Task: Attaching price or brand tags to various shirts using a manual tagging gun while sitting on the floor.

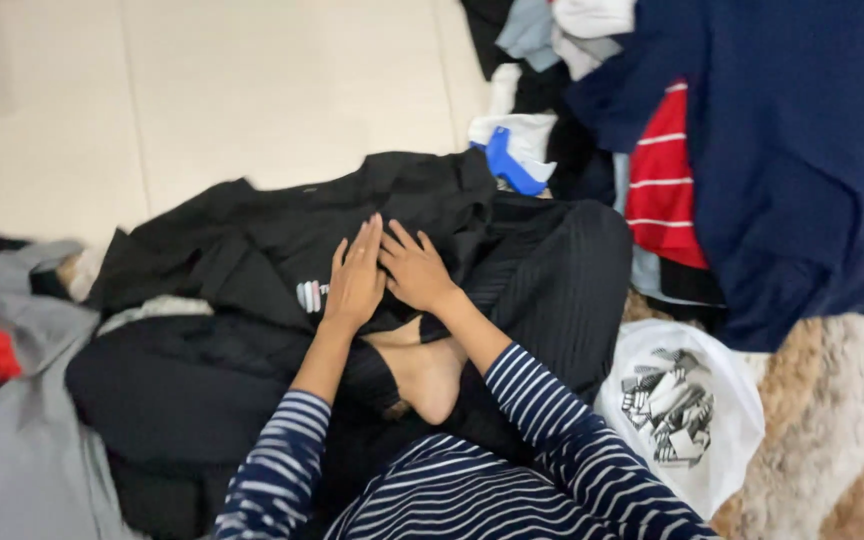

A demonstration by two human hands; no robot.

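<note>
— Where are the person's hands?
— Left hand (355,277) and right hand (415,270) lie flat, fingers spread, gripping nothing, side by side on a black shirt (282,235) draped over the lap.
— Around them?
— A grey garment (22,440), navy garment (802,150), white plastic bag (687,410).

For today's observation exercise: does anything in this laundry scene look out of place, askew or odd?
Nothing looks damaged or spilled. The left hand and right hand lie flat on a rumpled black shirt. Other clothes lie in loose heaps around, including a navy garment and a grey garment.
</note>
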